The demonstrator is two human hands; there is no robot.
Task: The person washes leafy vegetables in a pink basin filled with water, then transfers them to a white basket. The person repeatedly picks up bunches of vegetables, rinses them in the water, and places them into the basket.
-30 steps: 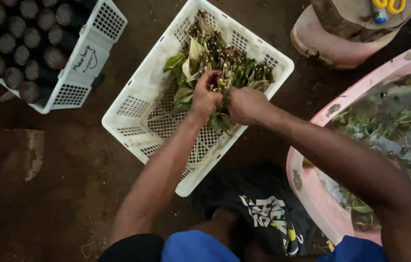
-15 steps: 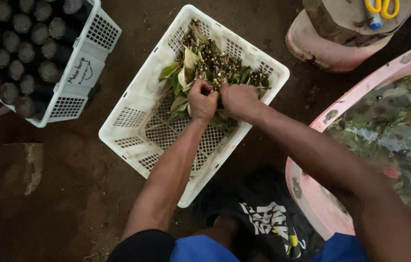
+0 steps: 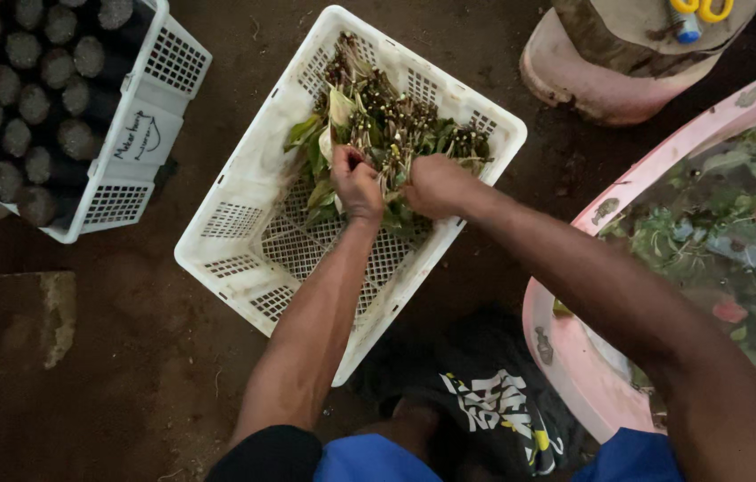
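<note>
A white slotted plastic crate (image 3: 244, 259) lies on the dirt floor, its far half filled with green leafy plant cuttings (image 3: 387, 125). My left hand (image 3: 356, 183) is closed on a few stems at the near edge of the pile. Beside it, my right hand (image 3: 432, 186) grips a bunch of the same cuttings. Both hands are inside the crate, close together.
A second white crate (image 3: 141, 134) packed with several dark soil-filled pots (image 3: 30, 98) stands at the upper left. A pink basin (image 3: 565, 357) with leaves in water is at the right. A pink stool (image 3: 574, 80) holds yellow-handled scissors (image 3: 704, 9).
The view has shifted slightly, and both hands have worked a little deeper into the cuttings. They keep their hold on the stems.
</note>
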